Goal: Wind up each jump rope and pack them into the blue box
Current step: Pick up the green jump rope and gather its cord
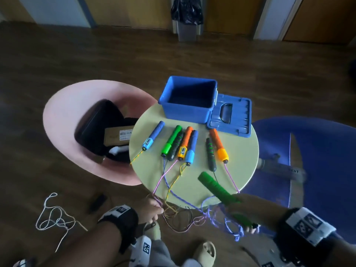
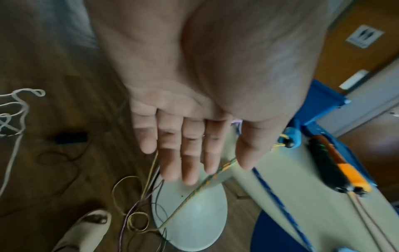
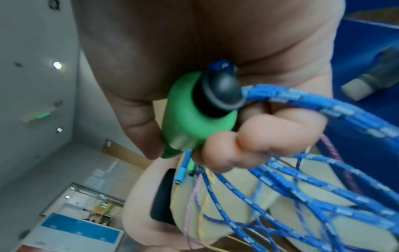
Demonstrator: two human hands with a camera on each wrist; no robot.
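An open blue box (image 1: 185, 112) stands at the back of a round pale-green table (image 1: 237, 151), its lid (image 1: 231, 116) flat beside it. Several jump-rope handles lie in a row in front: blue (image 1: 153, 138), green (image 1: 171, 140), orange (image 1: 218, 144) and black ones. Their ropes hang tangled over the near edge. My right hand (image 1: 248, 212) grips a green handle (image 1: 213, 187) (image 3: 194, 119) together with loops of blue rope (image 3: 323, 105). My left hand (image 1: 152, 209) (image 2: 194, 150) is at the hanging ropes, fingers straight, holding nothing.
A pink round seat (image 1: 63, 116) at the left carries a black case and a cardboard box. A blue seat (image 1: 317, 151) is at the right. A white cord (image 1: 54, 218) lies on the wooden floor. My sandalled foot (image 1: 204, 251) is below the table.
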